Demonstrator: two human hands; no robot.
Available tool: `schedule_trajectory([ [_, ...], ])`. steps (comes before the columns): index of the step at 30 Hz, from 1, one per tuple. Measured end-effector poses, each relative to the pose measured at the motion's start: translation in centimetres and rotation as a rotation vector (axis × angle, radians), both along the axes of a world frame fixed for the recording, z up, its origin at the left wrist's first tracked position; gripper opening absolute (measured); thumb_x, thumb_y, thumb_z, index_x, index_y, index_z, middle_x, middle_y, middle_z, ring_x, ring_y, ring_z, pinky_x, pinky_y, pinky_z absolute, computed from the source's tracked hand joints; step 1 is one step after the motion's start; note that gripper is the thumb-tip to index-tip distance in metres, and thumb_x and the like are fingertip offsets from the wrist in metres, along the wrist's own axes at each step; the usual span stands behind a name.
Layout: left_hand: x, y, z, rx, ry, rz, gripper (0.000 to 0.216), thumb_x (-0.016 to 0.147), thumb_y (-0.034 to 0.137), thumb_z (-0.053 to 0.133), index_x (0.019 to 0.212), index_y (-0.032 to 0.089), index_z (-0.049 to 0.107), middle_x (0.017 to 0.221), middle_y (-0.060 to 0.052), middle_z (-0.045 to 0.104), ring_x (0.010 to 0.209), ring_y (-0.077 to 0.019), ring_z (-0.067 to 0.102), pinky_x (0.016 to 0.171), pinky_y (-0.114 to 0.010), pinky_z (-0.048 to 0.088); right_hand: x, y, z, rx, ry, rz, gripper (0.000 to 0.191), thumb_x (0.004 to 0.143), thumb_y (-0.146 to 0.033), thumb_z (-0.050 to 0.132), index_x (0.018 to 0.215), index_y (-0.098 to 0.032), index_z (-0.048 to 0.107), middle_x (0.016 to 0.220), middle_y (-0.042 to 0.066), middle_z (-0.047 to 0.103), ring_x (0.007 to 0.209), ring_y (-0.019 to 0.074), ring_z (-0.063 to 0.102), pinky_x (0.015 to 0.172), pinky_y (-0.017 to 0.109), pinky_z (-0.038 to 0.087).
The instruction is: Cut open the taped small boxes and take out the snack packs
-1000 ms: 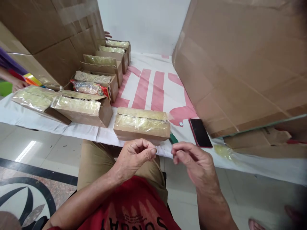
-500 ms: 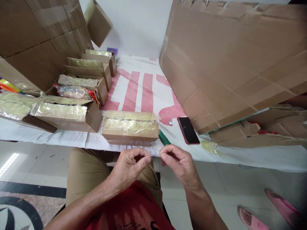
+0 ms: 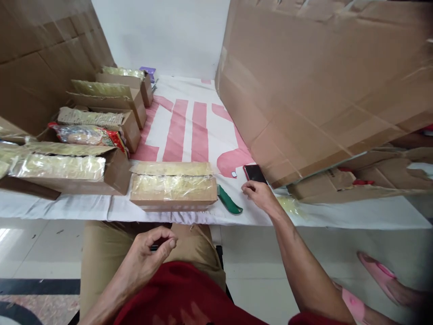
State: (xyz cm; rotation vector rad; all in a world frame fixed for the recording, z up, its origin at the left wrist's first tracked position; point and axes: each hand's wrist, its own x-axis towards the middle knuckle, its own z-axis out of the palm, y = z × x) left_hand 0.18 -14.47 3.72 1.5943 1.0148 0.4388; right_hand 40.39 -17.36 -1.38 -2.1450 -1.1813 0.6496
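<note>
A taped cardboard box (image 3: 173, 188) lies at the near edge of the white-and-pink table cover (image 3: 189, 122), straight ahead of me. A green-handled knife (image 3: 229, 200) rests just right of it. My right hand (image 3: 259, 194) reaches onto the table with fingers curled, over the near end of a dark phone (image 3: 254, 172). My left hand (image 3: 149, 257) hovers over my lap, fingers curled in a loose pinch; whatever it holds is too small to make out.
A row of taped boxes (image 3: 101, 117) runs along the left, one with a snack packet (image 3: 84, 134) on it. A large cardboard sheet (image 3: 321, 81) leans over the table's right side. Flattened cardboard (image 3: 365, 180) lies under it. Someone's pink sandal (image 3: 379, 275) is on the floor, right.
My hands have parted: the right went up onto the table beside the phone, the left dropped toward my lap. The view shifted rightward.
</note>
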Motion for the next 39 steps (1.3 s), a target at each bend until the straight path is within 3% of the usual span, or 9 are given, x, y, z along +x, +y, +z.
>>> schedule_trajectory([
  [7,0.4,-0.5,-0.2,-0.067,0.062,-0.007,0.034,0.089,0.052,0.065,0.082,0.021,0.075,0.075,-0.002,0.069,0.073,-0.0180,0.061,0.068,-0.025,0.049,4.8,-8.6,1.3,-0.088,-0.133,-0.224,0.023,0.076,-0.041,0.056,0.073,-0.021,0.068,0.061,0.002,0.067,0.055,0.0177,0.060,0.056,0.029,0.045],
  [10,1.3,-0.5,-0.2,-0.067,0.057,-0.054,0.030,0.088,0.050,0.066,0.085,0.021,0.077,0.076,-0.002,0.070,0.073,-0.0177,0.062,0.067,-0.024,0.048,6.6,-10.7,1.1,-0.166,-0.192,-0.302,0.022,0.078,-0.038,0.055,0.075,-0.021,0.069,0.059,0.001,0.065,0.055,0.0175,0.059,0.056,0.028,0.044],
  [17,1.5,-1.1,-0.5,-0.031,0.086,-0.052,0.031,0.088,0.052,0.067,0.086,0.023,0.078,0.077,-0.002,0.071,0.072,-0.0174,0.063,0.065,-0.023,0.049,8.4,-10.5,0.9,-0.387,-0.383,-0.329,0.017,0.082,-0.030,0.063,0.078,-0.021,0.077,0.071,0.005,0.073,0.068,0.0200,0.064,0.061,0.029,0.040],
  [26,0.9,-1.7,-1.5,-0.088,0.109,-0.043,0.039,0.087,0.059,0.066,0.087,0.021,0.078,0.077,-0.003,0.071,0.067,-0.0168,0.060,0.052,-0.021,0.044,6.3,-8.8,-0.2,-0.546,-0.559,-0.299,0.029,0.090,-0.019,0.055,0.094,-0.020,0.084,0.095,0.018,0.080,0.091,0.0289,0.074,0.076,0.034,0.047],
  [30,0.8,-1.7,-1.4,-0.063,0.089,-0.047,0.040,0.087,0.059,0.067,0.088,0.021,0.079,0.079,-0.004,0.073,0.067,-0.0168,0.062,0.054,-0.021,0.047,6.4,-8.9,0.4,-0.530,-0.537,-0.263,0.028,0.086,-0.015,0.058,0.085,-0.022,0.085,0.091,0.015,0.081,0.088,0.0278,0.075,0.075,0.032,0.048],
  [34,-0.2,-1.6,-1.2,-0.011,0.054,0.003,0.039,0.084,0.061,0.071,0.085,0.023,0.079,0.080,-0.004,0.076,0.074,-0.0199,0.069,0.062,-0.023,0.055,6.4,-10.2,1.8,-0.411,-0.529,-0.245,0.023,0.084,-0.016,0.062,0.087,-0.025,0.083,0.090,0.007,0.082,0.082,0.0234,0.072,0.069,0.029,0.046],
  [39,-3.3,-0.5,0.2,0.081,0.042,0.250,0.041,0.083,0.062,0.074,0.090,0.022,0.078,0.087,-0.005,0.079,0.083,-0.0230,0.074,0.074,-0.027,0.060,3.6,-11.6,3.3,-0.155,-0.608,-0.281,0.023,0.092,-0.030,0.055,0.092,-0.022,0.076,0.090,0.011,0.079,0.076,0.0239,0.067,0.066,0.032,0.044],
])
